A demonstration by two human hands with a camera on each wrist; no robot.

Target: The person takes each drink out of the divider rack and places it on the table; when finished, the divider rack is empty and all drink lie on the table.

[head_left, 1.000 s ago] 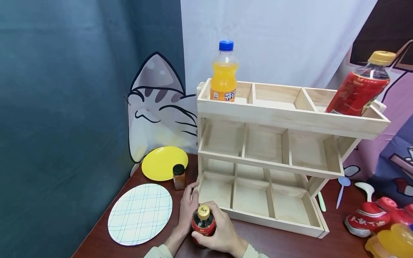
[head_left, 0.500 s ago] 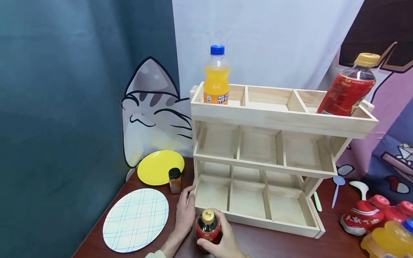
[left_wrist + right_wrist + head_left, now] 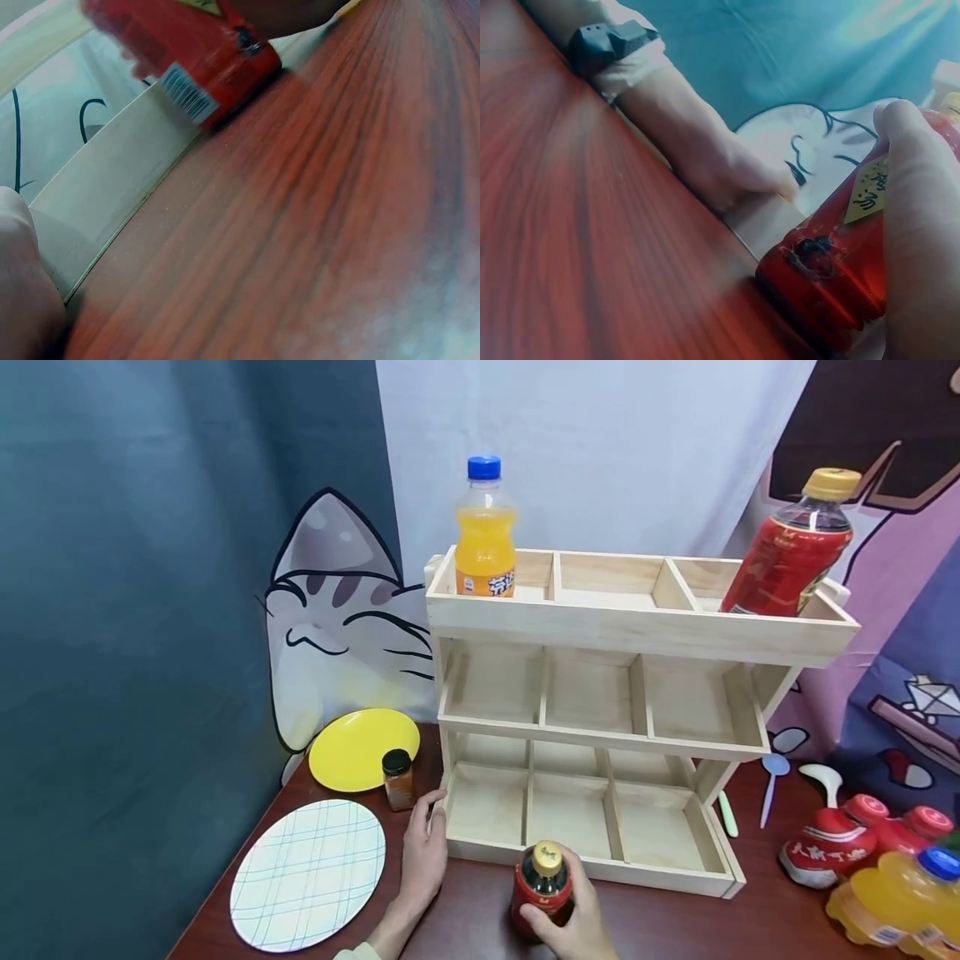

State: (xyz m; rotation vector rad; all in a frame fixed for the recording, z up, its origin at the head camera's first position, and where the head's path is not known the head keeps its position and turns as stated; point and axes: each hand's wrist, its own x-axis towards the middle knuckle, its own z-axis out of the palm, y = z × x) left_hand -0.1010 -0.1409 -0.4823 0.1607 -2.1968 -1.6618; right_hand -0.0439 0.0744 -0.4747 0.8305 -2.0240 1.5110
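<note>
My right hand grips a red-labelled drink bottle with a gold cap and dark liquid, thumb on the near side. The bottle is in front of the wooden three-tier rack's lowest tier. In the left wrist view its barcoded base is close to the tabletop; contact is hard to tell. My left hand rests against the rack's lower left corner, its fingers extended along the side. In the right wrist view the thumb lies across the bottle's label.
An orange drink bottle and another red bottle, tilted, occupy the top tier. A checked plate, yellow plate and black-lidded jar lie left. Red bottles, orange bottles and spoons lie right.
My right hand has carried the bottle rightward, away from my left hand, along the rack's front. The left hand stays at the rack's corner. The head view has shifted a little.
</note>
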